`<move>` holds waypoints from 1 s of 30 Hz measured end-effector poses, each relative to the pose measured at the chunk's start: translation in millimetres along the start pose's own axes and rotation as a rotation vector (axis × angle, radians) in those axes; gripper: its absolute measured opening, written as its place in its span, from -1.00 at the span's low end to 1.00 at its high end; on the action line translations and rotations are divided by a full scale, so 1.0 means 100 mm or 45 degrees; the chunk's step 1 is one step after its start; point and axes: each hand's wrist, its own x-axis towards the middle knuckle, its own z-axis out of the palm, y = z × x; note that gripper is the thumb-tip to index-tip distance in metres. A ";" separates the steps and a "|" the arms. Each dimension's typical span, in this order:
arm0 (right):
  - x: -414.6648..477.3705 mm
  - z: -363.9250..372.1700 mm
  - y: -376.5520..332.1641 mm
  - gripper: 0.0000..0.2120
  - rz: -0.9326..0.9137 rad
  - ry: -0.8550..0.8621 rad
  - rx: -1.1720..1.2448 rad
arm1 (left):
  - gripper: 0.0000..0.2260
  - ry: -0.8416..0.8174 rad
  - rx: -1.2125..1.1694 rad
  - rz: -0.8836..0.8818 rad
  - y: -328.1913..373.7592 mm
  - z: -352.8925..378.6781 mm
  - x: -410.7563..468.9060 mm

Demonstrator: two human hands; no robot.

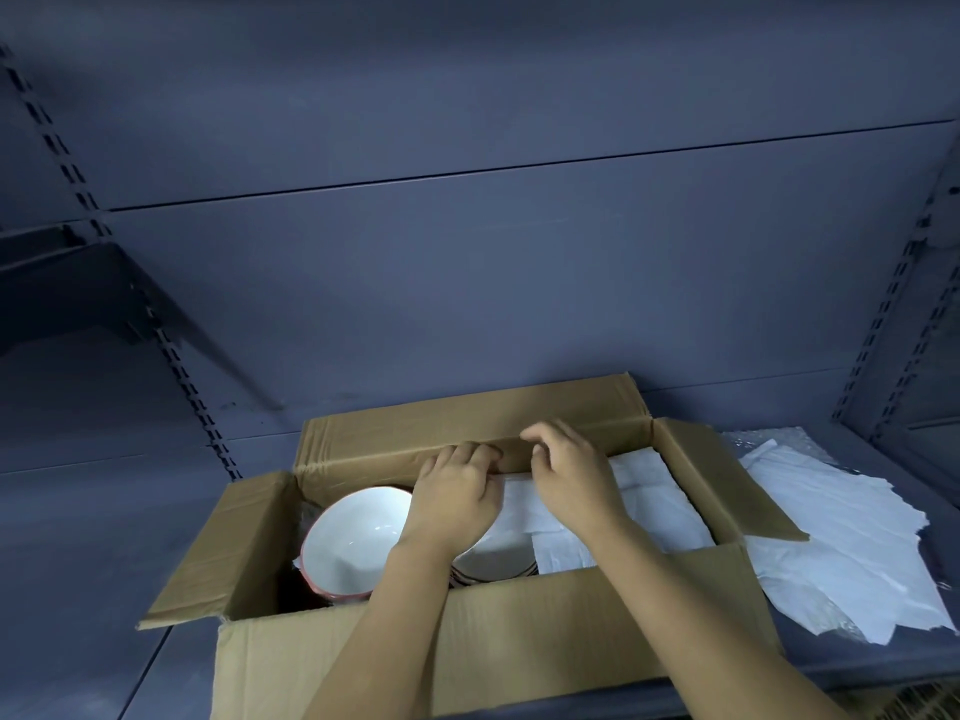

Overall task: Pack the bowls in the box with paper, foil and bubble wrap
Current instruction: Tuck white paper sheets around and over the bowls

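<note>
Just inside the cardboard box [571, 615], the left hand [457, 496] is pinching white paper [649, 501] beside a glossy red-rimmed bowl [353, 537]; the right hand [566, 475] is curling its fingers, grip unclear.

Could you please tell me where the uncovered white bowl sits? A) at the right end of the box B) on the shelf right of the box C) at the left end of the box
C: the white bowl lies inside the box at its left end; paper covers the right end.
</note>
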 end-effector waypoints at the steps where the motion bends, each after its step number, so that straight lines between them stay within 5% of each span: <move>1: -0.01 -0.05 0.00 -0.76 0.024 0.052 0.065 | -0.41 0.017 -0.020 0.017 0.01 -0.02 -0.01; 3: -0.03 -0.24 0.02 -0.76 0.061 0.152 0.146 | -0.35 0.070 -0.088 0.040 0.01 -0.05 -0.02; 8: -0.15 -0.92 0.38 -0.79 0.212 0.384 0.157 | -0.56 0.218 -0.069 0.164 0.21 -0.12 0.04; 14: -0.57 -1.44 1.21 -0.74 0.662 0.540 0.133 | -0.64 0.185 -0.099 0.702 1.43 -0.05 0.05; 19: -1.06 -1.55 1.72 -0.59 0.889 0.211 -0.036 | -0.40 -0.130 0.031 0.807 2.07 0.29 0.00; 23: -1.27 -1.57 1.89 -0.36 0.802 -0.292 -0.416 | -0.48 -0.228 0.267 0.688 2.12 0.40 0.02; 30: -1.31 -1.50 1.83 -0.23 0.630 -0.408 -0.694 | -0.56 -0.259 0.293 0.586 2.21 0.38 -0.01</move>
